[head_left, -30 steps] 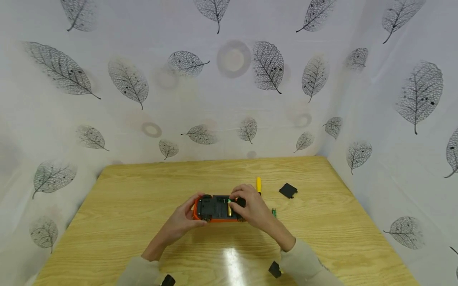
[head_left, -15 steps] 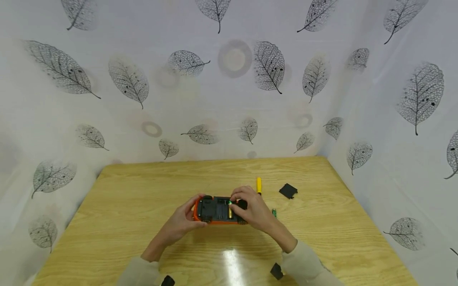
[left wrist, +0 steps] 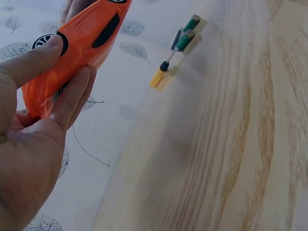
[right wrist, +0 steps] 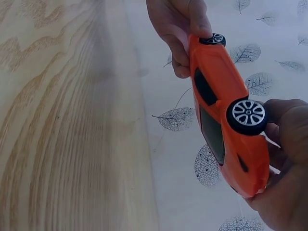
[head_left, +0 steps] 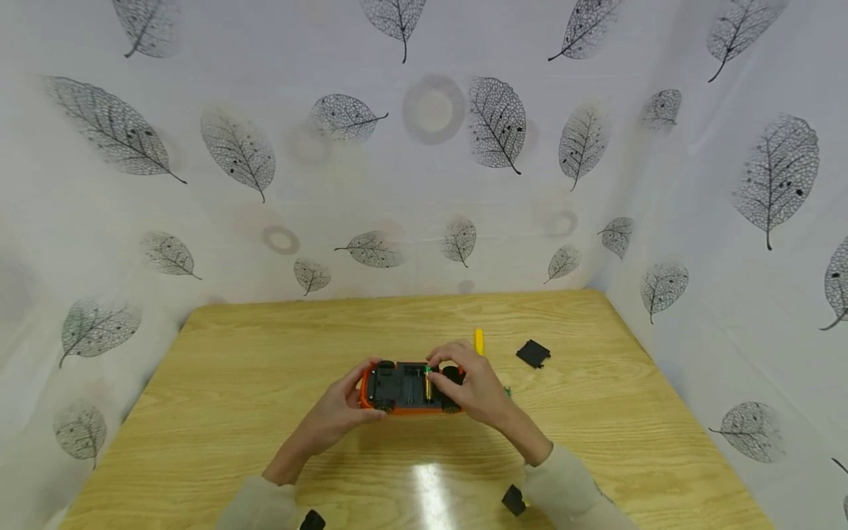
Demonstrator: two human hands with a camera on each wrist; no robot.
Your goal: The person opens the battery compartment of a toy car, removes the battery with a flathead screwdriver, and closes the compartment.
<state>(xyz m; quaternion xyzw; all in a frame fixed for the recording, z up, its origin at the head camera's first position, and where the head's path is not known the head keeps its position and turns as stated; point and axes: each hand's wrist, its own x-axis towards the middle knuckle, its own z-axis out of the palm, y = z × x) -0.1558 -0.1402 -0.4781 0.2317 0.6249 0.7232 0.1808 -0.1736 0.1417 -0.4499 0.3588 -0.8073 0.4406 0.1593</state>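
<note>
An orange toy car [head_left: 397,389] is held upside down above the table, its dark underside and battery compartment facing up. My left hand [head_left: 334,408] grips one end, thumb on the near side and fingers on the far side; in the left wrist view the thumb [left wrist: 41,55] lies by a wheel. At the other end, my right hand [head_left: 473,386] pinches a gold-and-green battery [head_left: 428,387] lying in the compartment, thumb and forefinger at its upper part. In the right wrist view the car's body [right wrist: 224,96] hides the battery.
Behind my right hand lies a screwdriver with a yellow handle [head_left: 479,342], beside a black battery cover [head_left: 533,353]. Green batteries [left wrist: 185,40] rest on the wooden table [head_left: 265,346], mostly hidden by my right hand in the head view. A leaf-patterned cloth surrounds the table.
The car has shifted slightly right in both hands. My right hand has moved a little to the right, covering more of the loose battery, and stays on the battery in the compartment.
</note>
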